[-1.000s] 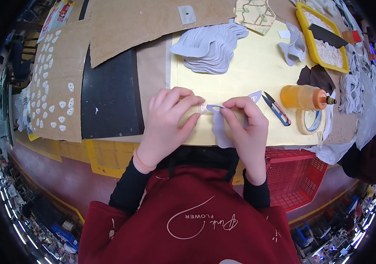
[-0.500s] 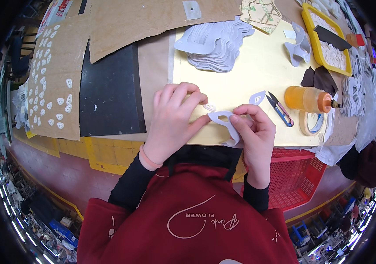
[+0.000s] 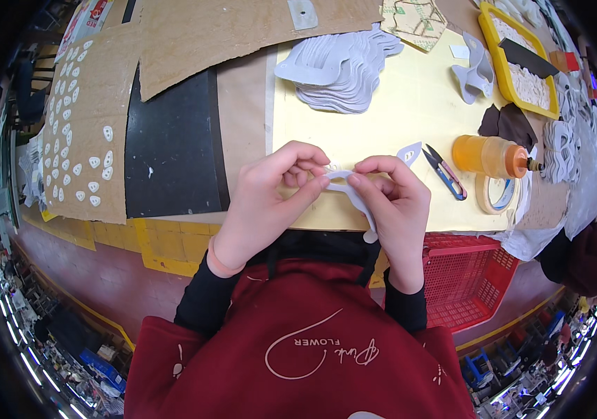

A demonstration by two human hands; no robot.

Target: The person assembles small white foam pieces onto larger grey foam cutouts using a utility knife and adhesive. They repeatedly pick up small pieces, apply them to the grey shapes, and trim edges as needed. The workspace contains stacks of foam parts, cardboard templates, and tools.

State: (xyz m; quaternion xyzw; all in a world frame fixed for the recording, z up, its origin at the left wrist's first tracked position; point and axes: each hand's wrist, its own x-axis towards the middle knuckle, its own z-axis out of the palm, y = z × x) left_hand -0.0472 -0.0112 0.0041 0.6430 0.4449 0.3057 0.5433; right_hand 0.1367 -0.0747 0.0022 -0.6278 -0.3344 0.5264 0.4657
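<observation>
A thin grey cut piece (image 3: 358, 198) with an eye-shaped opening is stretched between my hands above the pale yellow sheet. My left hand (image 3: 265, 187) pinches its left end between thumb and forefinger. At the other side of the opening, my right hand (image 3: 397, 202) grips it, and the loose end hangs down past the table edge. A small whitish part (image 3: 333, 167) shows by the left fingertips; whether it is held or lies on the sheet I cannot tell. Beyond my right fingers lies another grey piece (image 3: 410, 152), partly covered.
Thread snips (image 3: 445, 172), an orange bottle (image 3: 483, 156) and a tape roll (image 3: 485, 197) lie right. A grey stack (image 3: 340, 80) and yellow tray (image 3: 554, 103) sit farther back. Left are a black mat (image 3: 173, 140) and cardboard (image 3: 99, 98) with small white pieces. A red basket (image 3: 462, 279) stands below.
My left thumb and forefinger have closed on the piece's left end. The piece has been raised slightly and its opening now lies flatter between both hands.
</observation>
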